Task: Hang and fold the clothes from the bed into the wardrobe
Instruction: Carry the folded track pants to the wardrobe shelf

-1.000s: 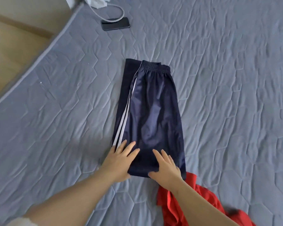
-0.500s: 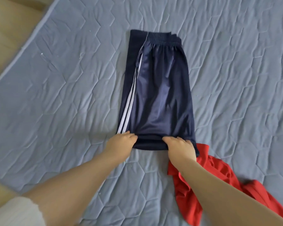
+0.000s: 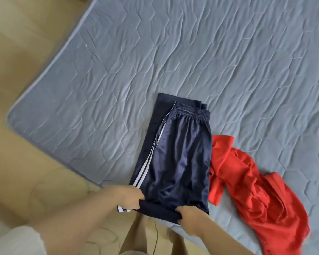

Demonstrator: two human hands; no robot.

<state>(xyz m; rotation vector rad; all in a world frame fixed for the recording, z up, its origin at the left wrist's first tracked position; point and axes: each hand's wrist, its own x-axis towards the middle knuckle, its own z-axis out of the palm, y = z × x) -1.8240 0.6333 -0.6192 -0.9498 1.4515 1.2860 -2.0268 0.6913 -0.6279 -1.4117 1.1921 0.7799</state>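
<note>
Folded navy shorts [image 3: 179, 155] with white side stripes lie on the grey quilted bed [image 3: 173, 57], waistband at the far end. My left hand [image 3: 126, 196] grips the near left corner of the shorts, fingers curled round the fabric. My right hand [image 3: 189, 218] grips the near right corner the same way. The near edge of the shorts hangs past the bed's edge. A crumpled red garment [image 3: 250, 183] lies on the bed just right of the shorts, touching them.
The bed's corner and left edge [image 3: 17, 107] border a tan wooden floor [image 3: 22, 162]. A thin dark cable [image 3: 156, 238] lies on the floor below the hands. Bare bed surface stretches beyond the shorts.
My hands went from resting flat on the shorts to gripping the near edge. They have dragged the shorts toward me to the bed's edge, beside the red garment. The camera has shifted.
</note>
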